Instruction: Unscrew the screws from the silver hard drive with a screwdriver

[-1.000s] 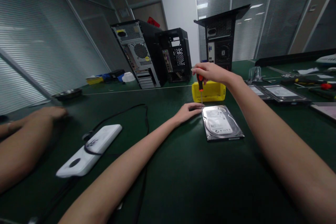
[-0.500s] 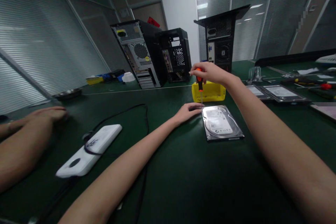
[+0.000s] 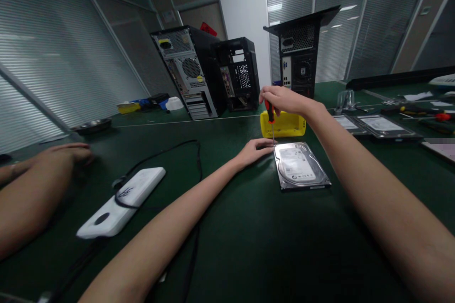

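Note:
A silver hard drive (image 3: 300,166) lies flat on the green table (image 3: 249,246). My right hand (image 3: 284,99) is closed around the orange and black handle of a small screwdriver (image 3: 271,118). The screwdriver stands upright with its tip at the drive's far left corner. My left hand (image 3: 254,150) rests on the table with its fingertips against the drive's left edge, fingers stretched out. Just behind the drive sits a yellow tray (image 3: 283,124).
Another person's arm and hand (image 3: 42,170) lie on the table at the left. A white device (image 3: 122,195) with a black cable is near them. Three computer cases (image 3: 192,73) stand at the back. More hard drives (image 3: 378,125) and tools (image 3: 426,113) lie at the right.
My right hand has shifted slightly on the screwdriver handle, which stays upright over the drive's corner. My left hand and the drive have not moved.

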`<state>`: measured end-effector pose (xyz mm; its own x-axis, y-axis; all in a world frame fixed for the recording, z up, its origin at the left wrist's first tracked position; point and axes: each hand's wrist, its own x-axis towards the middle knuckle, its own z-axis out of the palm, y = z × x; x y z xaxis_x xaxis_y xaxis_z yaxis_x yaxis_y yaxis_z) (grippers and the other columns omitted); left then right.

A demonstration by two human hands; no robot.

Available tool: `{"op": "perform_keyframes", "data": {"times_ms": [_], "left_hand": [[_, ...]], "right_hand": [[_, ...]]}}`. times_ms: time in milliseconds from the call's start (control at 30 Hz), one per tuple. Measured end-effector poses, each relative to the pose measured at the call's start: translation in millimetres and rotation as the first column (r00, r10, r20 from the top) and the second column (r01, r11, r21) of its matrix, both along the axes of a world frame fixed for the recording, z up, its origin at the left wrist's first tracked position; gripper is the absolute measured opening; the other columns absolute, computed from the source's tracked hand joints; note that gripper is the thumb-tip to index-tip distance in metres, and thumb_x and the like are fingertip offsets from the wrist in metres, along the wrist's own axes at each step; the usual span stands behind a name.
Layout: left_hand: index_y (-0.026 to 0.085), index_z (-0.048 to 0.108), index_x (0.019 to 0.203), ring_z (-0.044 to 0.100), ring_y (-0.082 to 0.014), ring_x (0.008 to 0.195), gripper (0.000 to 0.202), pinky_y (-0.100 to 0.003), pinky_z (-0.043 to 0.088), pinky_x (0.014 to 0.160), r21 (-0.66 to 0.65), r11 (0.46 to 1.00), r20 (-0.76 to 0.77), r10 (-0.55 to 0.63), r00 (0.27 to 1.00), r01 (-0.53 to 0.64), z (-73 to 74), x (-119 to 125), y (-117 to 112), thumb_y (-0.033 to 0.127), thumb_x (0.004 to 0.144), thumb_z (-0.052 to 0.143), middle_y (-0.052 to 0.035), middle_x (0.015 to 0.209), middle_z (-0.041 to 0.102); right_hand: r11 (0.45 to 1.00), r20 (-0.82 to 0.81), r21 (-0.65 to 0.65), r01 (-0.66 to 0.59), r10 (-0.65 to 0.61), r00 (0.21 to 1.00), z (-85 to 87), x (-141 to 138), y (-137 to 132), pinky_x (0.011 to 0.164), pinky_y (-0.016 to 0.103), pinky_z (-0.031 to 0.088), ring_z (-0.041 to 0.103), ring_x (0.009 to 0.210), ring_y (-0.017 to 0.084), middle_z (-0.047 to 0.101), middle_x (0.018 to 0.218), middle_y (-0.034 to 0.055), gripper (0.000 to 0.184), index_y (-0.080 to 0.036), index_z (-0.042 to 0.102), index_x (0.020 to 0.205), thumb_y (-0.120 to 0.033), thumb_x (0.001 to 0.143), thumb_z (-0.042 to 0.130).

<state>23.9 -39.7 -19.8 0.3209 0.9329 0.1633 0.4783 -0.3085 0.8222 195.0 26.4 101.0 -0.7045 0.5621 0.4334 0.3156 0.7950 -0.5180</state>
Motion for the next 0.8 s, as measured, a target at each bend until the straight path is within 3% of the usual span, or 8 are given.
{"op": "perform_keyframes", "data": {"times_ms": [333, 567, 700, 800], "left_hand": [[0.014, 0.062, 0.114, 0.056, -0.0217, 0.112, 0.038, -0.038, 0.039, 0.101, -0.001, 1.0, -0.003, -0.005, 1.0, 0.005, 2.9, 1.1, -2.0, 0.032, 0.081, 0.06, -0.0112, 0.121, 0.061], [0.014, 0.062, 0.114, 0.056, -0.0213, 0.113, 0.036, -0.038, 0.038, 0.102, 0.006, 1.0, -0.007, -0.004, 1.0, 0.004, 0.9, 0.6, 0.1, 0.03, 0.082, 0.059, -0.0105, 0.121, 0.061], [0.014, 0.061, 0.114, 0.055, -0.021, 0.114, 0.036, -0.037, 0.038, 0.101, 0.003, 1.0, -0.023, -0.006, 1.0, 0.006, 1.5, 0.7, -0.2, 0.03, 0.082, 0.059, -0.0105, 0.122, 0.061], [0.014, 0.061, 0.115, 0.055, -0.0209, 0.113, 0.037, -0.037, 0.038, 0.102, 0.009, 1.0, -0.025, -0.011, 1.0, 0.011, 1.1, 0.1, -0.5, 0.031, 0.082, 0.059, -0.0106, 0.122, 0.061]], "right_hand": [[0.996, 0.037, 0.073, 0.042, -0.045, 0.998, 2.5, 0.8, 2.8, 0.051, 0.025, 0.042, 0.054, 0.05, 0.01, 0.059, 0.069, 0.006, 0.045, -0.015, 0.05, 0.072, -0.058, 0.082, 0.041], [0.994, 0.022, 0.109, 0.018, -0.021, 1.0, -0.6, -3.0, 3.0, 0.052, 0.024, 0.038, 0.053, 0.052, 0.01, 0.06, 0.072, 0.0047, 0.042, -0.017, 0.051, 0.081, -0.059, 0.081, 0.044], [0.99, 0.038, 0.119, 0.068, -0.074, 0.997, -1.4, -3.9, 2.6, 0.052, 0.025, 0.036, 0.052, 0.051, 0.01, 0.059, 0.071, 0.0054, 0.047, -0.017, 0.049, 0.078, -0.063, 0.081, 0.04], [0.992, 0.045, 0.085, 0.093, -0.097, 0.994, 0.0, -2.5, 1.9, 0.051, 0.025, 0.036, 0.053, 0.05, 0.011, 0.059, 0.074, 0.0058, 0.044, -0.017, 0.049, 0.078, -0.055, 0.087, 0.031]]}}
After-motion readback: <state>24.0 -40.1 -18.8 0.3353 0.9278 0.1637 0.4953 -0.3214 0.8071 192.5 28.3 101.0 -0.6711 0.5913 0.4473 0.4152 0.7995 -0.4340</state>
